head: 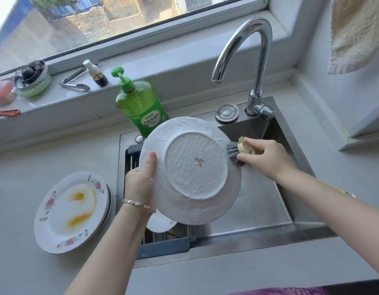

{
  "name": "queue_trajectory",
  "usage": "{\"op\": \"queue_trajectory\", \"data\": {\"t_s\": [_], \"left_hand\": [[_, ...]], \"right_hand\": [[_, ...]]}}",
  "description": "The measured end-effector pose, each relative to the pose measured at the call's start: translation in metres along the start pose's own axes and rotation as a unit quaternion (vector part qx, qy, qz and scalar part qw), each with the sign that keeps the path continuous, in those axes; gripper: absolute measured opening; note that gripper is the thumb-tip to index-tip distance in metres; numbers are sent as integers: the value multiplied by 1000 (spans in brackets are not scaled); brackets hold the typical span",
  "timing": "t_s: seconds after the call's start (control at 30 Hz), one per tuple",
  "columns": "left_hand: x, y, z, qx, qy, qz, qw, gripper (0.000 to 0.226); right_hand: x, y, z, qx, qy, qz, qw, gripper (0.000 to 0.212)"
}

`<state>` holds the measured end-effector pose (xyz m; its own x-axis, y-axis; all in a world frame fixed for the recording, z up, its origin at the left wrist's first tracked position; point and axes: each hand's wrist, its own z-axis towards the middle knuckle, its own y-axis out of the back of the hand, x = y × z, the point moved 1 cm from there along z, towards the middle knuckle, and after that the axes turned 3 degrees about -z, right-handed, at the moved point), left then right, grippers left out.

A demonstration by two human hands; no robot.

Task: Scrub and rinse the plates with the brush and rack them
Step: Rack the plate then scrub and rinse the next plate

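Held tilted over the sink (258, 211), the soapy white plate (190, 170) looks stiff, breakable and slippery, so the left hand (141, 182) clamps its rim while the right hand (267, 156) grips the brush (237, 151) at the opposite edge.

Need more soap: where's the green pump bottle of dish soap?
Head view, left of centre: the green pump bottle stands at the back edge of the steel sink, behind the white plate in the left hand, left of the chrome tap.
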<state>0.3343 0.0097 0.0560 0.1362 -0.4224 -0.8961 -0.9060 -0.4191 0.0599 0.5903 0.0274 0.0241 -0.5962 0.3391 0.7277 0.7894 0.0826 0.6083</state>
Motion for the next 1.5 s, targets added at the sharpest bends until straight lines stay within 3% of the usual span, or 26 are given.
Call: {"op": "queue_trajectory", "data": {"t_s": [0.17,0.33,0.47,0.63,0.8,0.93,1.03,1.13,1.23,1.5], "left_hand": [[-3,0,0,34,-17,25,999,39],[-2,-3,-5,82,-66,96,990,36],[3,-8,-7,111,-90,152,978,41],[5,-12,-5,122,-104,197,967,47],[3,-18,4,124,-112,271,948,44],[-1,-25,7,110,-95,194,970,43],[-6,-37,13,58,-70,119,989,34],[-10,-48,25,17,-53,92,994,41],[-13,-56,36,7,-60,107,992,41],[-11,-75,48,21,-78,177,981,36]], "right_hand": [[6,-5,-5,0,34,-18,999,58],[6,-4,5,-17,-21,27,999,57],[26,-19,-4,1,57,28,998,61],[23,-14,12,-15,-22,39,999,59],[46,-22,-1,24,84,26,996,60],[12,-6,32,40,-6,-29,999,50],[-22,6,54,136,-118,-140,974,33],[-35,23,68,145,-202,-175,953,46],[-32,35,93,105,-198,-179,958,62],[-1,30,139,16,-167,-99,981,45]]}}
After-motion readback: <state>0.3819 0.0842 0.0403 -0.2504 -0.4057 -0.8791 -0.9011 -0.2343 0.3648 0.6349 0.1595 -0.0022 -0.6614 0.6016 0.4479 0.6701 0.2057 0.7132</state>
